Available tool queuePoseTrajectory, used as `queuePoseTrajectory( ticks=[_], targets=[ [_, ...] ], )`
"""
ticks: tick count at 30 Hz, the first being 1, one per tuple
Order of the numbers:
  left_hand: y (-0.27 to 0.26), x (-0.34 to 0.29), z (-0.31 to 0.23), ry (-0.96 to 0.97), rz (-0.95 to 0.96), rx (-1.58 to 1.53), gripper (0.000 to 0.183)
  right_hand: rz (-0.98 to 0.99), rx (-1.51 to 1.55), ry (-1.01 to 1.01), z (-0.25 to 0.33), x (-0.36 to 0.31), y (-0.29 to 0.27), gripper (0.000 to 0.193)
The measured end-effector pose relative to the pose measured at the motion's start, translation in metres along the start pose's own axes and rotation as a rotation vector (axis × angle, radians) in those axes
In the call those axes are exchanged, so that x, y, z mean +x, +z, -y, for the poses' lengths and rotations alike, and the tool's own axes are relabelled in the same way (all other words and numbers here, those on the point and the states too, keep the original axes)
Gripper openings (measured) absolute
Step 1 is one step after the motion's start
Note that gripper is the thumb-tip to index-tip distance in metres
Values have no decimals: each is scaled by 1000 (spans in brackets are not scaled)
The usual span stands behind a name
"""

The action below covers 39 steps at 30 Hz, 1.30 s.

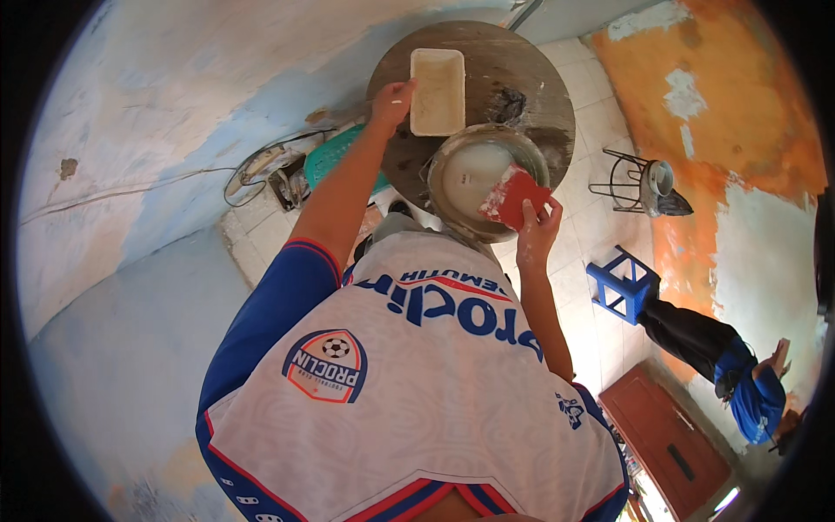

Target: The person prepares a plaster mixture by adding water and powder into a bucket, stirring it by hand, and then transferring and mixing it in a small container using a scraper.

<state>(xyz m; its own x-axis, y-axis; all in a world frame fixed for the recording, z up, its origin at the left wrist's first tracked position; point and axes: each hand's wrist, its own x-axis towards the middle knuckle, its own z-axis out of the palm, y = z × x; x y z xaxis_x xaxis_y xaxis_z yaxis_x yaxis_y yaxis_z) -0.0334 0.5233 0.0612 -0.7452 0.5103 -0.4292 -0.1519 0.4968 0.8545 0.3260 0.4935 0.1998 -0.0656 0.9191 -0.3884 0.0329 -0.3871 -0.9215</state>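
My left hand [392,105] is closed on the left long edge of a shallow cream rectangular tray [437,96] on the round wooden table [531,65]. Nearer to me stands a bucket [435,184] with whitish liquid [465,178] inside and residue on its rim. Between the thumb and fingers of my right hand [537,228] is a red flat putty scraper [517,191], smeared white along its left side. It overlaps the bucket's right near rim; whether it touches the rim I cannot tell. White specks mark my left hand.
A crumpled dark plastic bag [508,106] lies on the table beyond the bucket. Left of it are a teal plastic item [329,158] and loose cables [252,167]. To the right stand a metal stool [623,181] with a can [661,178], a blue stool [623,287] and another person [750,396] near the patchy wall.
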Motion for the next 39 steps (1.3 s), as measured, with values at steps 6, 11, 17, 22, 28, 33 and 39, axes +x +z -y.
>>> queuePoseTrajectory(
  ticks=[6,11,17,22,28,33,39],
  targets=[
    [-7,2,-22,347,13,356,34,-89,-6,-4,-1,-8,-16,42],
    [-10,4,-21,455,-52,458,30,-59,-39,-7,9,-7,-9,41],
    [-10,-15,-21,326,-52,310,32,-26,9,-125,3,8,-4,41],
    [-15,-17,-25,239,-100,262,41,8,19,-140,-2,11,0,39],
    [-38,-39,-6,199,57,389,47,-1,32,-95,-2,8,-1,40],
    [-34,-88,-4,148,38,397,49,47,39,-126,-5,18,-3,40],
    [-31,-100,5,98,-5,210,40,131,-13,-128,15,30,8,41]
  ],
)
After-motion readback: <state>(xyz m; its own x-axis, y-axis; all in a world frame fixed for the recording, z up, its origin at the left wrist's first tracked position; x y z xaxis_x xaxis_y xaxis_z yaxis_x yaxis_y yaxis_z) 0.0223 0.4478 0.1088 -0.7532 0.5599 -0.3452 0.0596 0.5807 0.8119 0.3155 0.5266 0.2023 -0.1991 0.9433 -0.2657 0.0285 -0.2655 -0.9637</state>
